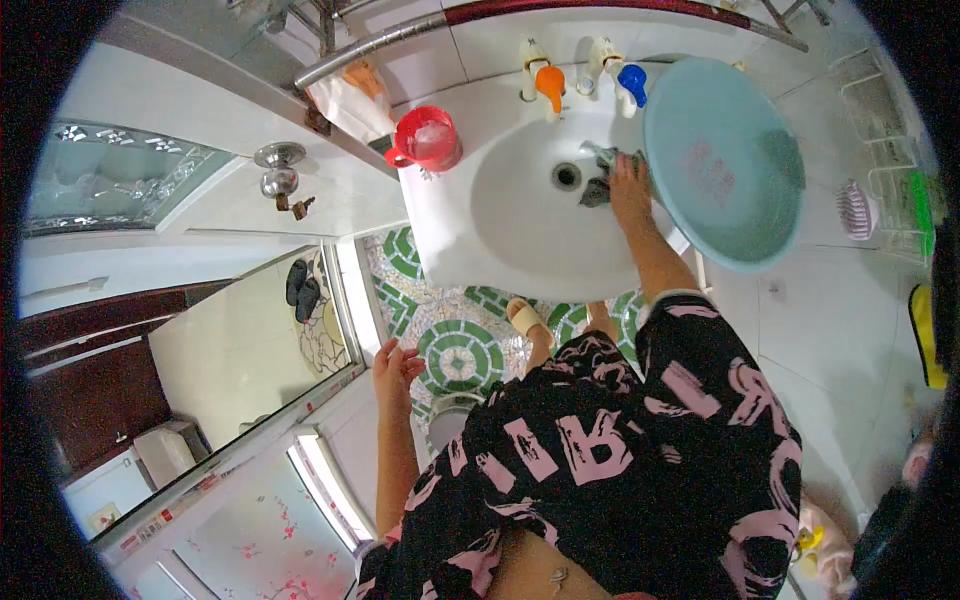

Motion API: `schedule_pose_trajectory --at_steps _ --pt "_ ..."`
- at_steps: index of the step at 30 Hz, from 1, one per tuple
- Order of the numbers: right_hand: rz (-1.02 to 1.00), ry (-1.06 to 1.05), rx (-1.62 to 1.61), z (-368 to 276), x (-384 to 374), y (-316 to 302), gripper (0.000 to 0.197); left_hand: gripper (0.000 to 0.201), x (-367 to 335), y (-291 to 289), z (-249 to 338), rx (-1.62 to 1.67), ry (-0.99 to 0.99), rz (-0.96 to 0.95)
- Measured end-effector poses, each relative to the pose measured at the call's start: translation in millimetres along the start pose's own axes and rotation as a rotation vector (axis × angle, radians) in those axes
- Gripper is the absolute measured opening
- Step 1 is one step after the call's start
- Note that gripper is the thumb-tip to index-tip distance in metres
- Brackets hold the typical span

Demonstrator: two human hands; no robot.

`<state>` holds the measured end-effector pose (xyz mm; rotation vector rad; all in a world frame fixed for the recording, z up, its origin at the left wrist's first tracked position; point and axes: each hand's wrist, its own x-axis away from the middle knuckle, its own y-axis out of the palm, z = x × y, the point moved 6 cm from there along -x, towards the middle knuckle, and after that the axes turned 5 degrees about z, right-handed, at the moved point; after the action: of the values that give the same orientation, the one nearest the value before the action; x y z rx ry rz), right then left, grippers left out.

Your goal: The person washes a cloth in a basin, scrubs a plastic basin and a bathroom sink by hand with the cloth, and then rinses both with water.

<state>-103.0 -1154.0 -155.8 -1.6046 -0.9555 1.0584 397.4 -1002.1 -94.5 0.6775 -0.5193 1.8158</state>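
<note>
From my end, right hand [629, 188] is on a dark crumpled cloth [595, 192] in the sink [515, 225], can't tell if that grip's pinching; left hand [397, 362] hangs loosely spread.

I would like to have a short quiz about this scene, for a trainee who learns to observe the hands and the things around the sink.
1. Multiple choice: Which thing is the right hand touching?
A) the red mug
B) the dark item in the sink
C) the orange tap handle

2. True or false: The left hand is inside the sink.

3. Fill in: The tap handle closer to the pale blue basin is coloured ____.

Key:
1. B; the item lies beside the drain.
2. False; this hand is apart from the sink, and no held thing is visible in it.
3. Blue.
</note>
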Motion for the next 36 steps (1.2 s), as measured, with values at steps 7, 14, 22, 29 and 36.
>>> schedule_pose_trajectory --at_steps 7,14,22,29,36 --pt "-0.505 -0.182 0.179 -66 92 -63 0.032 0.041 -2 3 -4 0.117 -0.027 -0.004" --pt "-0.335 -0.106 -0.316 -169 125 -60 0.023 0.04 -13 49 19 0.121 0.031 -0.174" --pt "-0.172 -0.363 -0.136 24 124 -106 0.038 0.038 -23 39 34 0.035 0.054 -0.153" --pt "-0.102 -0.408 -0.105 -55 169 -110 0.037 0.037 -23 18 12 0.12 0.005 -0.094" --pt "-0.099 -0.692 -0.346 -210 141 -66 0.042 0.033 -6 1 -2 0.169 -0.035 -0.038"
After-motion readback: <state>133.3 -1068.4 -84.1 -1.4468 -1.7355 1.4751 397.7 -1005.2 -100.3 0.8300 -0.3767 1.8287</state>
